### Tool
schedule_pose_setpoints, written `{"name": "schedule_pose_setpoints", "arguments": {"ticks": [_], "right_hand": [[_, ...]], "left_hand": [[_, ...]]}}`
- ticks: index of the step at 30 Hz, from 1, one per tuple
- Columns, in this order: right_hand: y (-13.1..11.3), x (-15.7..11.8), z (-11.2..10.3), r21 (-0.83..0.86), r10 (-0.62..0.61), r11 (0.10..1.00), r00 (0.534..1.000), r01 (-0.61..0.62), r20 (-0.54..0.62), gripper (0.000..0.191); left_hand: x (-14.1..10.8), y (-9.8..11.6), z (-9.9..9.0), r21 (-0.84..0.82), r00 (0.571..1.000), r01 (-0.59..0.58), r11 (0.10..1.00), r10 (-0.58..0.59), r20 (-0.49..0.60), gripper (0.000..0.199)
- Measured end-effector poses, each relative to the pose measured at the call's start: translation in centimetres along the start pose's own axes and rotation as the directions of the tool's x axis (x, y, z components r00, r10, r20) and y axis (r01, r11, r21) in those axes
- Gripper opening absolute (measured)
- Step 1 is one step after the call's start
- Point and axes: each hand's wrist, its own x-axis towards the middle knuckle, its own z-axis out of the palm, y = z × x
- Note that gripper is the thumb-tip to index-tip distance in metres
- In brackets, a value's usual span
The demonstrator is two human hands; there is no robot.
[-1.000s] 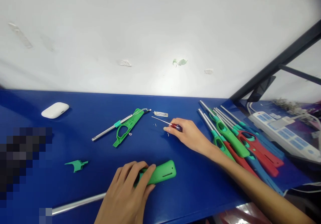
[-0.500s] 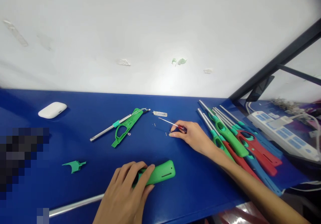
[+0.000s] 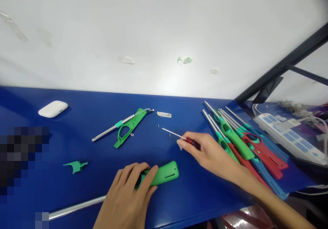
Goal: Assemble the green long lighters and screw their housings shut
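My left hand (image 3: pixel 130 191) is closed round a green long-nosed gas lighter (image 3: pixel 165 172), whose silver tube (image 3: pixel 77 206) runs out to the left. In my right hand (image 3: pixel 205 150) is a small screwdriver (image 3: pixel 175 134) with a dark red handle, its tip pointing left just over the table. Tiny screws (image 3: pixel 169 135) lie near that tip. Beyond it rests a clear fuel tank (image 3: pixel 164 114). An opened green lighter half (image 3: pixel 132 126) with a metal tube (image 3: pixel 112 128) lies further left. A loose green trigger piece (image 3: pixel 76 166) is left of my left hand.
Several green, red and blue lighters (image 3: pixel 241 143) are piled on the right. Behind them are a white power strip (image 3: pixel 289 136) and a black frame bar (image 3: pixel 282 65). A white earbud case (image 3: pixel 53 109) lies at the back left of the blue table (image 3: pixel 84 119), against a white wall.
My right hand has drawn back toward me and slightly right with the screwdriver. My left hand stays on the lighter. The view has shifted slightly.
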Motion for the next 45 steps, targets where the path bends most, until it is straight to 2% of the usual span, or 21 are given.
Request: {"name": "schedule_pose_setpoints", "arguments": {"ticks": [4,7,11,15,18,21,26,31,36,41,45], "right_hand": [[-1.2,-1.6,0.5,0.055,0.040,0.998,0.997,-0.044,0.065,0.040],[-1.1,-2.0,1.3,0.078,0.070,0.994,0.997,-0.072,0.032,0.040],[0.4,-3.5,1.3,0.047,0.138,0.990,0.979,-0.133,-0.148,0.046],[3.2,-7.6,0.4,0.004,0.226,0.971,0.906,-0.241,-0.357,0.043],[5.0,-10.9,0.7,-0.023,0.280,0.947,0.859,-0.320,-0.429,0.033],[5.8,-12.4,2.2,-0.011,0.300,0.941,0.847,-0.339,-0.439,0.031],[5.7,-10.9,3.8,0.006,0.268,0.956,0.864,-0.294,-0.427,0.030],[5.6,-9.9,3.4,0.008,0.244,0.965,0.884,-0.263,-0.398,0.031],[5.5,-9.8,3.3,-0.003,0.207,0.975,0.907,-0.223,-0.368,0.024],[3.5,-8.7,3.2,-0.021,0.146,0.986,0.922,-0.165,-0.358,0.019],[1.2,-7.2,3.3,-0.122,0.017,0.991,0.950,-0.058,-0.313,0.015]], "left_hand": [[0.1,0.0,0.0,0.021,1.000,-0.020,1.000,0.020,-0.003,0.038],[0.2,0.0,-0.1,0.031,1.000,-0.020,0.999,0.020,0.008,0.038],[0.0,0.0,-0.2,0.031,1.000,-0.014,0.999,0.014,0.007,0.038],[-0.3,-0.3,0.2,0.035,1.000,-0.018,0.999,0.019,-0.012,0.038],[-0.7,-0.7,0.9,0.026,0.999,-0.033,0.999,0.033,0.006,0.043],[-1.0,-1.1,1.4,0.026,0.999,-0.052,0.998,0.051,0.018,0.048],[-0.9,-1.4,1.4,0.021,0.999,-0.030,0.999,0.030,-0.013,0.043],[-0.8,-1.3,1.3,0.014,1.000,-0.014,1.000,0.015,-0.024,0.041],[-0.9,-1.2,1.2,0.016,1.000,-0.023,1.000,0.023,-0.005,0.042],[-0.6,-0.9,0.7,0.050,0.997,-0.080,0.996,0.079,0.019,0.043],[0.0,-0.5,0.1,0.073,0.995,-0.100,0.992,0.100,0.012,0.042]]}}
